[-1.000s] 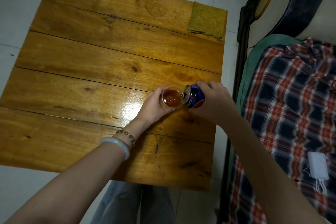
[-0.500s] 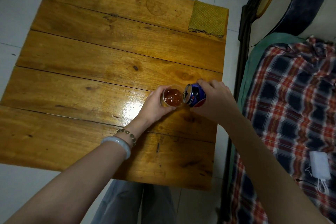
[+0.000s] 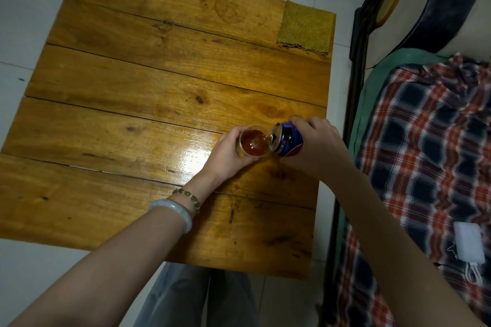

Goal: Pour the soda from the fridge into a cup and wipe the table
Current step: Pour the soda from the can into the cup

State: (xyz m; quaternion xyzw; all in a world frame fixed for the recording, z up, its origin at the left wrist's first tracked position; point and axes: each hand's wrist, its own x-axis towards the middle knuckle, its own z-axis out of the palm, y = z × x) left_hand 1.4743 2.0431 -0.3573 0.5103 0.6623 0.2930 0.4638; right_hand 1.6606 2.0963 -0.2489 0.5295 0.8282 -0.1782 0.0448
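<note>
Pouring continues, with barely any change from a second ago. Our right hand (image 3: 317, 145) still grips the soda can (image 3: 288, 142), fingers wrapped round its body. The can is tipped hard over, its mouth right at the rim of the cup (image 3: 259, 128). Our left hand (image 3: 225, 152) is curled round the cup wall and steadies it on the bench (image 3: 159, 87), near the right edge.

What did change:
- The soda (image 3: 252, 144) in the cup looks darker and deeper than in the earlier frames, with bubbles on top. We read that as the level rising.
- Can tilt and both hand positions match the earlier frames, apart from a slight shift we put down to head movement.

What that means:
- The pour is well along and the cup looks mostly full. We can't tell the exact level from above, or how much is left in the can.
- The next call is when to right the can. Overshooting puts soda on the bench.
- We see no spill on the wood so far. The bright patch left of the cup looks like glare.
- The wipe step hasn't started. The yellow cloth (image 3: 305, 26) lies at the far right corner of the bench, well apart from both hands.
</note>
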